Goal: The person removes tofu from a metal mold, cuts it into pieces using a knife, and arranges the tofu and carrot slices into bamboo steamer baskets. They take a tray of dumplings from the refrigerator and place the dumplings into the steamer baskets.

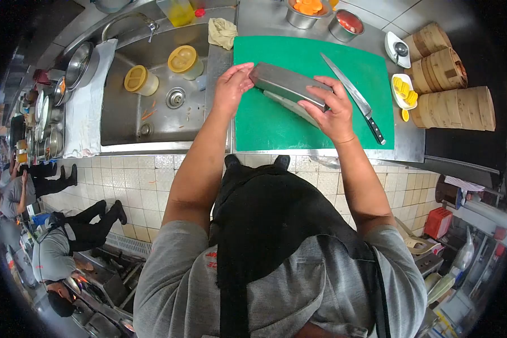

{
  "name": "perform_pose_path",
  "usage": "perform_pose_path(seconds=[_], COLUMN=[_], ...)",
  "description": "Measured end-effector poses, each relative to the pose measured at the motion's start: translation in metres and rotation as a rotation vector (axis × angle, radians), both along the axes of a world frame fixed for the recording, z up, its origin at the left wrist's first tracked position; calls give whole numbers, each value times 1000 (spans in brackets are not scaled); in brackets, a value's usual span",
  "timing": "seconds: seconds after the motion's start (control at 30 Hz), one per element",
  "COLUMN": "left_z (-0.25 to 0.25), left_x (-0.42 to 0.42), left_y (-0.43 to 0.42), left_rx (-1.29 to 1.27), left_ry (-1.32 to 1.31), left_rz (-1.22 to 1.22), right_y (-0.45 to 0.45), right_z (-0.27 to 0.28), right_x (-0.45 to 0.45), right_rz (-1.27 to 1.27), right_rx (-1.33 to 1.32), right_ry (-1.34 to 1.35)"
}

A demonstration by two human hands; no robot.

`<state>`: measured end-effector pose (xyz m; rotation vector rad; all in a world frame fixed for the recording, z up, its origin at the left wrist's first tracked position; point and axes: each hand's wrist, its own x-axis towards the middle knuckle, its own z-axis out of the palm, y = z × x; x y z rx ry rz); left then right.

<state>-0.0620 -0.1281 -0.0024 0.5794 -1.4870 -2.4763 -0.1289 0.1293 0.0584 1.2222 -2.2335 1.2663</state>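
Over the green cutting board (310, 50) my two hands hold a long grey metal mould (290, 81), tilted slightly. My left hand (231, 87) has its fingers at the mould's left end. My right hand (333, 110) grips the right end, thumb on the near side and fingers over the top. Beneath the mould, a pale flat slab (290, 107) shows along its near edge; what it is cannot be made out. To the right of my right hand a long knife (355, 96) lies on the board, its black handle toward me.
Left is a sink (152, 118) with two yellow-lidded containers (141, 80) and a faucet (135, 17). A crumpled cloth (222, 32) lies beside the board. Bowls (346, 25), a dish of yellow pieces (404, 91) and bamboo steamers (453, 107) stand beyond and right. Other people (53, 253) are far left.
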Motion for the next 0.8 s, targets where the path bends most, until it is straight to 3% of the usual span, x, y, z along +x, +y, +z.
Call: perform_pose_path(seconds=[0.1, 0.3, 0.37, 0.4, 0.5, 0.57, 0.6, 0.67, 0.7, 0.8], left_z=[5, 21, 23, 26, 24, 5, 10, 25, 27, 25], left_x=[-2, -9, -14, -15, -20, -22, -20, -13, -16, -28], left_y=[-1, -2, -1, -1, 6, 16, 23, 41, 50, 76], left_rx=[-22, -76, -37, -39, -181, -521, -520, -1339, -1337, -1648], left_ry=[-8, -32, 21, 24, 31, 87, 103, 200, 218, 311], left_rz=[2, -24, -61, -67, -125, -221, -240, -441, -451, -746], right_y=[0, 7, 9, 11, 24, 43, 54, 78, 90, 132], right_z=[0, -19, -14, -10, 6, 6, 0, -11, -15, -50], right_x=[1, -16, -18, -19, -25, -35, -42, -56, -64, -99], right_rz=[-22, -92, -254, -258, -261, -274, -292, -325, -357, -357], right_rx=[6, -235, -440, -443, -739, -742, -775, -822, -812, -862], right_ry=[-68, -272, -886, -882, -1322, -1346, -1411, -1463, -1526, -1598])
